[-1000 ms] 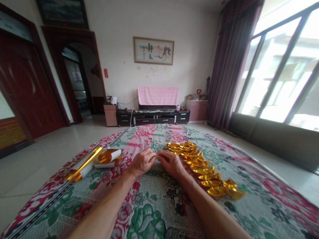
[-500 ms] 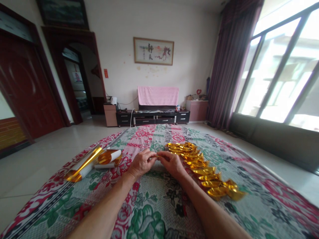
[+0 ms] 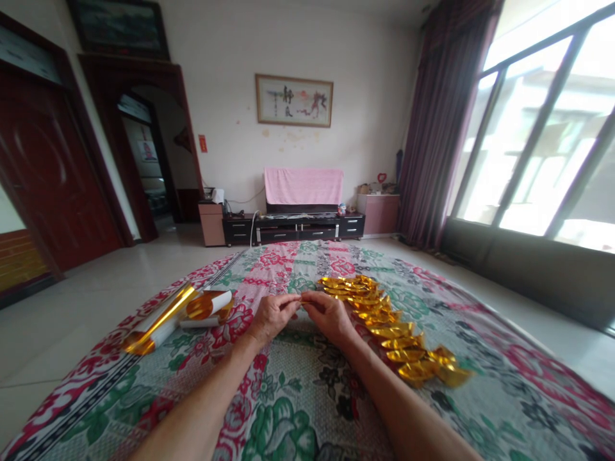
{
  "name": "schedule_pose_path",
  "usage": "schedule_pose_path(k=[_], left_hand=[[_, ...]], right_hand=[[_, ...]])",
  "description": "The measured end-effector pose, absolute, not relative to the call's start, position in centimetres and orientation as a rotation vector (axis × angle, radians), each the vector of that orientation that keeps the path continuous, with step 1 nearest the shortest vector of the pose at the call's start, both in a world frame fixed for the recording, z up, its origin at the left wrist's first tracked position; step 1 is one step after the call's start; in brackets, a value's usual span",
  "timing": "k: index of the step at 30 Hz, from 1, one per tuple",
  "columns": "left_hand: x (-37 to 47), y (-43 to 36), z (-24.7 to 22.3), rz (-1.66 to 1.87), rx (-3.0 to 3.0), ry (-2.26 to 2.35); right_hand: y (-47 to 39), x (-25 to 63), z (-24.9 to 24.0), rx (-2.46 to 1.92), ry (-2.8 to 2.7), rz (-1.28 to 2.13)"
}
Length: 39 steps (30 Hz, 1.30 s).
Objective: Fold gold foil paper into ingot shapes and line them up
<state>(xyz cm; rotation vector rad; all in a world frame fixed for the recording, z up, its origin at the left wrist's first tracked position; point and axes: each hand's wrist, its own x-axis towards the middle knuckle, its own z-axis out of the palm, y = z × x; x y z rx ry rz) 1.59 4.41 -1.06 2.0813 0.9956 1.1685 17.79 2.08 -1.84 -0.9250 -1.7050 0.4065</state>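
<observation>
My left hand (image 3: pixel 275 317) and my right hand (image 3: pixel 330 315) meet above the middle of the cloth, thumbs and fingertips pinched together. Between them they grip a small piece of gold foil paper (image 3: pixel 302 303), mostly hidden by the fingers; only a thin edge shows. Just right of my right hand, a row of folded gold foil paper ingots (image 3: pixel 404 342) runs from the far middle toward the near right. On the left lie curled sheets of gold foil paper (image 3: pixel 169 314) with white backs, one of them a looser roll (image 3: pixel 202 306).
A floral cloth (image 3: pixel 278 422) in red, green and grey covers the rounded surface beneath my arms. Beyond it stand a low black TV cabinet (image 3: pixel 283 234) and a screen draped with a pink towel (image 3: pixel 303 186). A window (image 3: pixel 533 141) with a purple curtain (image 3: pixel 442 128) is at the right.
My fingertips have shifted slightly on the gold foil paper, with the left fingers straighter now. The whole view has moved a little; the ingots and curled sheets lie as before.
</observation>
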Motion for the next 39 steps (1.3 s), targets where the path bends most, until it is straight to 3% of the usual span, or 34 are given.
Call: schedule_pose_path(k=[8,23,39], left_hand=[[1.8,4.6,-1.0,1.227,2.016,0.964],[2.2,4.3,-0.1,1.151,1.563,0.967],[1.2,4.1,0.8,1.086,2.045,0.978]], right_hand=[[1.9,17.5,-1.2,-0.911,-1.675,0.448],[2.3,15.8,-1.4,-0.878,-1.211,1.101],[1.6,16.3,-0.8,-0.985,-1.34,1.01]])
